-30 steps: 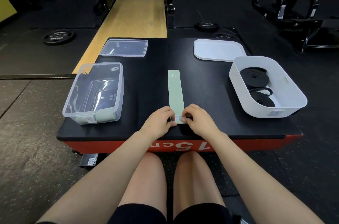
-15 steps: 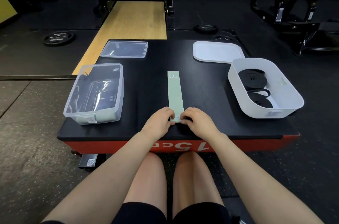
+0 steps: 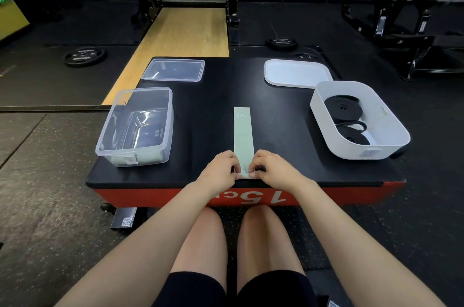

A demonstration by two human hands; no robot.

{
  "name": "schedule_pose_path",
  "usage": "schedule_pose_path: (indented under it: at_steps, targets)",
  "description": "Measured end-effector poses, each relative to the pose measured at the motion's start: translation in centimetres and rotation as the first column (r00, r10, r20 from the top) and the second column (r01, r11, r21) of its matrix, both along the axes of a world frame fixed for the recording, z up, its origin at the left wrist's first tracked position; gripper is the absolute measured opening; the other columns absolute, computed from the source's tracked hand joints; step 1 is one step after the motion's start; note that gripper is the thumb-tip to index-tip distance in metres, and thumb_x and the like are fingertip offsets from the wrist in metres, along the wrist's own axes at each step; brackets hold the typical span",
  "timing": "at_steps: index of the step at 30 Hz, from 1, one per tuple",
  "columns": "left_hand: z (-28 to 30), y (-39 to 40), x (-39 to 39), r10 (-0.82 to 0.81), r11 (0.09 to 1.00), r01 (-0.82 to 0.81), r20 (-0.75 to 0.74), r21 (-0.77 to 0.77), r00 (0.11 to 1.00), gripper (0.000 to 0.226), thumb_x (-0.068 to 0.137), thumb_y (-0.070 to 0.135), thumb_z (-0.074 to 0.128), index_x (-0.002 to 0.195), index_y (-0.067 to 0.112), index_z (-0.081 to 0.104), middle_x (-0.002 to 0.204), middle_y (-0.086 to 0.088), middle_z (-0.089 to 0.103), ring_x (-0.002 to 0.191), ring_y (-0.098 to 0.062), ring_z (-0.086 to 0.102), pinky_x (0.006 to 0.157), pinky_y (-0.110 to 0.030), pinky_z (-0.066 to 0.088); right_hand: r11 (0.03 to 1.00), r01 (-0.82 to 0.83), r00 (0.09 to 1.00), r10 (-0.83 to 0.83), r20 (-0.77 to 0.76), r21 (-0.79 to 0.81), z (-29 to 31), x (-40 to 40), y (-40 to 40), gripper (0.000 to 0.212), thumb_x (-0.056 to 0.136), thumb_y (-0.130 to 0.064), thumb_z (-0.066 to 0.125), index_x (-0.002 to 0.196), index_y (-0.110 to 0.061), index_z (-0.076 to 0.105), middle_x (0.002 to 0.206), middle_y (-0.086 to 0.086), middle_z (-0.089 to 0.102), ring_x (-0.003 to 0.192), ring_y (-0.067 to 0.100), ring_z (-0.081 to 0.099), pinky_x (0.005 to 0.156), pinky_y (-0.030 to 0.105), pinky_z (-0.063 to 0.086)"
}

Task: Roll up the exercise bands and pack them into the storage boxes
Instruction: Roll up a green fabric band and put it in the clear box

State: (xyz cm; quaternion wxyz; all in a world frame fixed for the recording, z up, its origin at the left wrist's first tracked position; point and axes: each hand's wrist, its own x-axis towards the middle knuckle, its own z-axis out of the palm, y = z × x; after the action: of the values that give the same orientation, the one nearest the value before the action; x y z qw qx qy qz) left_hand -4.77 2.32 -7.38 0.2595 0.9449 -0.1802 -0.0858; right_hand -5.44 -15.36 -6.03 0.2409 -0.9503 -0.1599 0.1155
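Observation:
A pale green exercise band point(image 3: 242, 134) marked "30" lies flat down the middle of the black platform point(image 3: 276, 118), pointing away from me. My left hand point(image 3: 221, 169) and my right hand point(image 3: 272, 168) pinch its near end from either side, where a small roll is starting. To the left sits a clear storage box point(image 3: 136, 128) with something pale at its near wall. At the right, a white storage box point(image 3: 359, 119) holds rolled black bands point(image 3: 345, 115).
A clear lid point(image 3: 173, 69) lies at the platform's back left and a white lid point(image 3: 296, 73) at the back right. Black weight plates point(image 3: 84, 55) lie on the gym floor. A wooden lifting strip and yellow-black racks stand behind. My knees are just below the platform's red front edge.
The fingers of both hands have kept working the band's near end, curling it over slightly. The boxes and lids have not moved.

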Motion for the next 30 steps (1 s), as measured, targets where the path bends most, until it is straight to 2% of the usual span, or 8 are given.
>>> schedule_pose_path:
  at_steps: [2,5,10,13,18,22,30]
  targets:
    - [0.1,-0.2,0.1,0.008,1.0,-0.008,-0.013,0.004,1.0,0.008,0.089,0.021,0.062,0.094,0.015,0.064,0.114,0.006,0.05,0.105,-0.013,0.052,0.094,-0.032,0.045,1.0,0.028,1.0,-0.028,-0.006,0.004,-0.1,0.2,0.1,0.008,0.09,-0.022,0.062,0.092,-0.021,0.069,0.096,-0.012,0.05,0.09,0.011,0.052,0.084,0.031,0.047]
    - [0.2,-0.1,0.0,0.001,1.0,-0.001,0.002,-0.021,1.0,0.013,0.09,0.02,0.059,0.103,0.018,0.058,0.111,0.004,0.052,0.102,-0.016,0.052,0.092,-0.033,0.045,0.997,0.076,0.997,-0.076,-0.013,0.022,-0.1,0.3,0.3,0.01,0.09,-0.022,0.062,0.094,-0.019,0.07,0.096,-0.009,0.052,0.09,0.012,0.052,0.082,0.027,0.045]
    - [-0.2,0.2,-0.1,-0.028,0.999,0.029,0.046,-0.024,0.999,0.013,0.087,0.024,0.063,0.097,0.018,0.058,0.108,0.005,0.052,0.101,-0.013,0.051,0.091,-0.031,0.045,0.98,0.181,0.983,-0.183,0.012,0.078,-0.6,0.3,0.6,0.003,0.09,-0.023,0.062,0.09,-0.021,0.064,0.093,-0.006,0.056,0.086,0.014,0.055,0.078,0.031,0.049]
    - [-0.4,0.1,0.3,-0.007,0.999,0.008,0.059,-0.031,0.998,0.013,0.086,0.022,0.064,0.096,0.015,0.06,0.111,0.005,0.052,0.103,-0.013,0.051,0.092,-0.032,0.044,0.972,0.224,0.97,-0.229,0.08,0.073,-1.0,0.1,0.8,0.005,0.092,-0.024,0.059,0.088,-0.023,0.062,0.091,-0.009,0.054,0.085,0.012,0.053,0.072,0.028,0.045]
    - [-0.3,-0.2,1.0,0.022,0.999,-0.021,0.03,-0.042,0.999,0.013,0.088,0.025,0.062,0.094,0.014,0.062,0.108,0.005,0.052,0.099,-0.014,0.053,0.091,-0.031,0.046,0.983,0.154,0.967,-0.17,0.191,0.098,-2.0,-0.7,0.5,0.013,0.09,-0.031,0.06,0.097,-0.021,0.064,0.095,-0.011,0.057,0.09,0.007,0.052,0.076,0.025,0.048]
    - [-0.2,-0.2,1.3,0.022,0.999,-0.021,0.018,-0.043,1.0,0.012,0.09,0.023,0.06,0.1,0.019,0.057,0.107,0.005,0.051,0.099,-0.015,0.051,0.09,-0.034,0.046,0.98,0.165,0.963,-0.184,0.196,0.107,-2.3,-0.2,0.3,0.014,0.09,-0.031,0.061,0.098,-0.02,0.066,0.095,-0.011,0.057,0.093,0.007,0.05,0.08,0.028,0.047]
    - [-0.4,0.0,2.2,-0.006,0.998,0.009,0.063,-0.054,0.998,0.013,0.086,0.025,0.065,0.095,0.018,0.06,0.106,0.006,0.054,0.1,-0.014,0.052,0.092,-0.033,0.045,0.973,0.207,0.968,-0.219,0.126,0.098,-1.8,1.6,0.6,0.017,0.092,-0.029,0.058,0.098,-0.018,0.069,0.095,-0.009,0.053,0.091,0.012,0.053,0.079,0.03,0.046]
